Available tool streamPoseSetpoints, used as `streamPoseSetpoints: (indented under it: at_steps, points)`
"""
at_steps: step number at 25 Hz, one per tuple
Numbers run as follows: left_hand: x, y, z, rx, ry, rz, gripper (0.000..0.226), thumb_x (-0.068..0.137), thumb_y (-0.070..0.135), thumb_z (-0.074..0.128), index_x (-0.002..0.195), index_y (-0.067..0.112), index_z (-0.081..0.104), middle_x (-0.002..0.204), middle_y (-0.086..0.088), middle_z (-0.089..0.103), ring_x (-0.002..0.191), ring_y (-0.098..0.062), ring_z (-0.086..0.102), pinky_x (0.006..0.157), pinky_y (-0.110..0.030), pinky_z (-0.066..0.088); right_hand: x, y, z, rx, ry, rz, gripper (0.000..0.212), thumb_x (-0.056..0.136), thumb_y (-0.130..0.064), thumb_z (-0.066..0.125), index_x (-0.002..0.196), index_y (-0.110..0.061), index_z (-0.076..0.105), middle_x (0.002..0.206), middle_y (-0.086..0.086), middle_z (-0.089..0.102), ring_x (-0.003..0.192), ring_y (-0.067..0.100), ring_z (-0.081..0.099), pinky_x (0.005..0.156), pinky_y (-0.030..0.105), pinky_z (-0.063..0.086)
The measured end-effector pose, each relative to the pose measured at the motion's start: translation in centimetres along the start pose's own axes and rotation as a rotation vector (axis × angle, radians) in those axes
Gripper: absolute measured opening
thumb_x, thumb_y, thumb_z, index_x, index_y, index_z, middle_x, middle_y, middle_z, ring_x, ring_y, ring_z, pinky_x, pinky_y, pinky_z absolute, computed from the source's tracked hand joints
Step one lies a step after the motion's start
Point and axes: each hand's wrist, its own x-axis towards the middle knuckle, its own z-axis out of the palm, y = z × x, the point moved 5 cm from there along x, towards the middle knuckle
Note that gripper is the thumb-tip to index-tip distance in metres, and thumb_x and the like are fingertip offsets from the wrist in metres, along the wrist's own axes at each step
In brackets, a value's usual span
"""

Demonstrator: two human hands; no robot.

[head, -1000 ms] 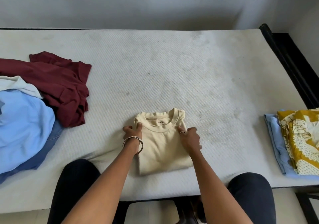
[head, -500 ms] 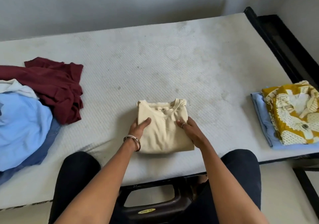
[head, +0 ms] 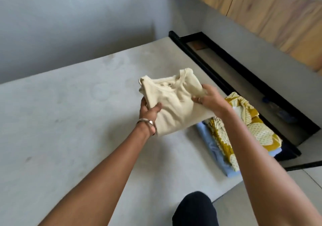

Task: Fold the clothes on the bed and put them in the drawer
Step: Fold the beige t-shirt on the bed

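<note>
Aloft, folded cream shirt (head: 176, 104) between both hands.

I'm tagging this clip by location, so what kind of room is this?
Most likely a bedroom. A bare mattress sits in a black bed frame against a wall, folded clothes are stacked at its edge, and a curtain hangs along the side.

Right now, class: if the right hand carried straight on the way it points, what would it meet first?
The right hand points up-left across the folded cream shirt it grips; beyond that, probably bare mattress, though depth is unclear.
</note>
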Motion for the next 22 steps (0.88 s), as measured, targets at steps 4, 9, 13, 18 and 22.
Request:
streamPoseSetpoints:
  at_steps: [4,9,13,18,22]
  points:
    - [6.2,-0.4,7.4,0.011,-0.057,-0.208,0.077,0.088,0.016,0.068,0.145,0.040,0.022,0.119,0.000,0.060,0.095,-0.025,0.064,0.083,-0.058,0.051,8.6,1.8,-5.1,-0.345,0.193,0.066,0.058,0.091,-0.025,0.068,0.142,-0.023,0.041,0.135,0.008,0.053,0.128,0.033,0.045,0.109,0.055,0.033]
    - [8.0,-7.0,6.2,0.351,-0.136,-0.360,0.075,0.094,0.006,0.055,0.144,0.052,0.026,0.129,0.003,0.055,0.111,-0.019,0.056,0.081,-0.047,0.051,9.3,7.6,2.2,-0.840,-0.144,0.018,0.069,0.095,-0.038,0.057,0.152,-0.044,0.018,0.163,0.004,0.010,0.145,0.041,0.012,0.111,0.066,0.019]
    - [7.7,-9.3,4.3,0.273,-0.143,-0.293,0.074,0.094,-0.005,0.051,0.147,0.041,0.028,0.140,0.013,0.042,0.120,-0.012,0.051,0.078,-0.033,0.053,7.6,9.7,6.7,-1.123,-0.256,0.107,0.066,0.102,-0.027,0.037,0.154,-0.044,-0.001,0.163,0.011,-0.016,0.146,0.051,-0.003,0.112,0.068,0.009]
    - [4.5,-6.9,-0.7,0.491,0.019,-0.231,0.044,0.092,0.003,0.056,0.132,0.020,0.052,0.114,-0.001,0.064,0.084,-0.019,0.066,0.063,-0.029,0.053,4.6,4.2,8.5,-1.053,-0.086,0.010,0.049,0.091,-0.012,0.049,0.138,-0.023,0.048,0.137,0.016,0.043,0.127,0.041,0.038,0.106,0.062,0.024]
    - [-1.7,-1.8,-7.9,0.610,0.176,-0.137,0.028,0.090,0.002,0.048,0.108,0.017,0.065,0.091,-0.007,0.072,0.058,-0.015,0.062,0.045,-0.016,0.044,-2.0,-0.2,12.8,-0.321,0.007,-0.089,0.043,0.087,-0.004,0.050,0.125,-0.018,0.061,0.113,0.010,0.065,0.110,0.033,0.059,0.092,0.041,0.044]
